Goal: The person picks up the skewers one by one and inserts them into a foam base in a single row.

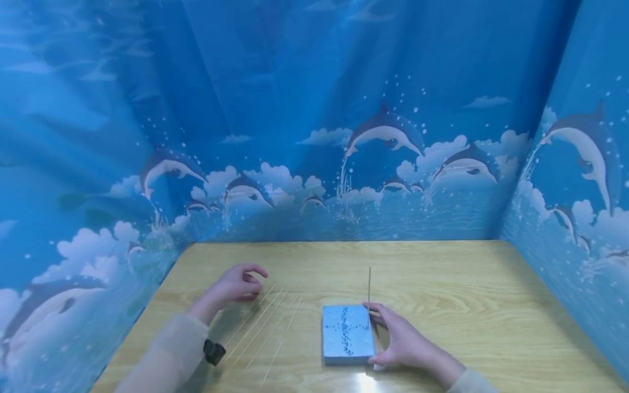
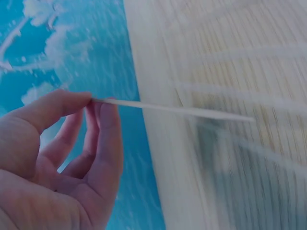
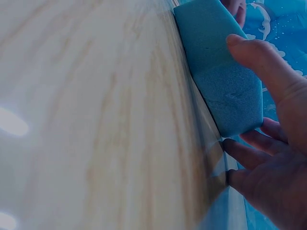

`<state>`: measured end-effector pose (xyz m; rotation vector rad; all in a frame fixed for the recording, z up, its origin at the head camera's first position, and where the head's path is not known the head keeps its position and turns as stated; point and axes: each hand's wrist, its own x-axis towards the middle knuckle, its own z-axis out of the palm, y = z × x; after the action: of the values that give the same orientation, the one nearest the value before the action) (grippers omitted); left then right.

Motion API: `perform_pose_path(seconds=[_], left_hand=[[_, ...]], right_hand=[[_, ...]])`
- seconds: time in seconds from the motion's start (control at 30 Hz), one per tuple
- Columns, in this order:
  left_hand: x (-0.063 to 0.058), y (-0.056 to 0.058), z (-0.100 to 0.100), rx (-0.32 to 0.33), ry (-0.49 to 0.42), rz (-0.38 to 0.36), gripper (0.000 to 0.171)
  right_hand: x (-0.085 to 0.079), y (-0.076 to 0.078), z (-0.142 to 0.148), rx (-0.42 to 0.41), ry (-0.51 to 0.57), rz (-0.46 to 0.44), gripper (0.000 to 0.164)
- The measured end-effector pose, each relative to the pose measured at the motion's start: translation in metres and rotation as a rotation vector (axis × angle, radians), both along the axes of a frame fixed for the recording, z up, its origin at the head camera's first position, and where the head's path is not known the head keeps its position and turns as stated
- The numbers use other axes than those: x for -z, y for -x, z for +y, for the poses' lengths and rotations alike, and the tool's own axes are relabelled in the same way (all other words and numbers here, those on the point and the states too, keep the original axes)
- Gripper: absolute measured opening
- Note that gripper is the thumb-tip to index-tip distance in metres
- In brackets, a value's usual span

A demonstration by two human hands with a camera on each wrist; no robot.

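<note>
In the left wrist view my left hand [image 2: 62,158] pinches one end of a thin pale stick [image 2: 177,110] between thumb and fingertips; the stick points out over the table. From the head view, the same left hand [image 1: 241,284] hovers above the table's left part, beside several thin sticks [image 1: 260,326] lying slantwise. My right hand [image 1: 403,338] grips the right side of a light blue foam block [image 1: 334,344], thumb at the near corner, fingers at the far one. Small dark holes cross the block's top. A single stick [image 1: 369,284] rises upright at its far right corner.
The wood-grain table [image 1: 467,284] meets a blue dolphin-print curtain [image 1: 295,136] at the back and on both sides. A small black device [image 1: 213,352] sits at the left wrist. Light glares off the table's near edge.
</note>
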<state>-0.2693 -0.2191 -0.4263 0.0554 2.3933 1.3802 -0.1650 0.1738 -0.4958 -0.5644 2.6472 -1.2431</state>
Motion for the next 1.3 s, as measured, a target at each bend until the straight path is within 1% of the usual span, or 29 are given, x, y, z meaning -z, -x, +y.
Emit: perform_pose_path(seconds=[0.17, 0.33, 0.4, 0.47, 0.6, 0.77, 0.9, 1.0, 1.2, 1.3], left_hand=[[-0.005, -0.007, 0.023, -0.03, -0.093, 0.027, 0.037], [-0.009, -0.012, 0.043, -0.044, -0.142, 0.069, 0.033], [-0.011, -0.014, 0.049, -0.062, -0.158, 0.078, 0.03], [-0.013, -0.015, 0.053, -0.082, -0.192, 0.083, 0.029], [-0.014, -0.018, 0.059, -0.102, -0.29, 0.096, 0.032], [-0.014, -0.025, 0.071, -0.117, -0.367, 0.122, 0.03], [-0.014, -0.033, 0.084, -0.128, -0.408, 0.165, 0.032], [-0.014, -0.039, 0.094, -0.122, -0.4, 0.206, 0.032], [-0.02, -0.05, 0.117, -0.07, -0.307, 0.311, 0.027], [-0.024, -0.055, 0.128, -0.057, -0.312, 0.354, 0.026]], right_hand=[[0.0, -0.001, 0.0, -0.001, -0.011, 0.011, 0.112], [0.001, -0.001, -0.001, 0.007, -0.016, 0.013, 0.112], [0.001, 0.0, -0.001, 0.008, -0.012, 0.012, 0.112], [0.001, 0.0, 0.0, 0.008, -0.009, 0.01, 0.112], [0.001, 0.0, 0.0, 0.01, -0.006, 0.014, 0.112], [-0.001, -0.002, -0.001, 0.005, 0.003, 0.02, 0.112], [-0.001, -0.002, -0.001, 0.004, 0.001, 0.017, 0.113], [-0.001, -0.002, -0.001, 0.006, -0.004, 0.01, 0.113], [0.0, 0.0, 0.0, 0.001, 0.0, 0.003, 0.114], [0.001, 0.0, 0.0, 0.002, -0.002, 0.004, 0.114]])
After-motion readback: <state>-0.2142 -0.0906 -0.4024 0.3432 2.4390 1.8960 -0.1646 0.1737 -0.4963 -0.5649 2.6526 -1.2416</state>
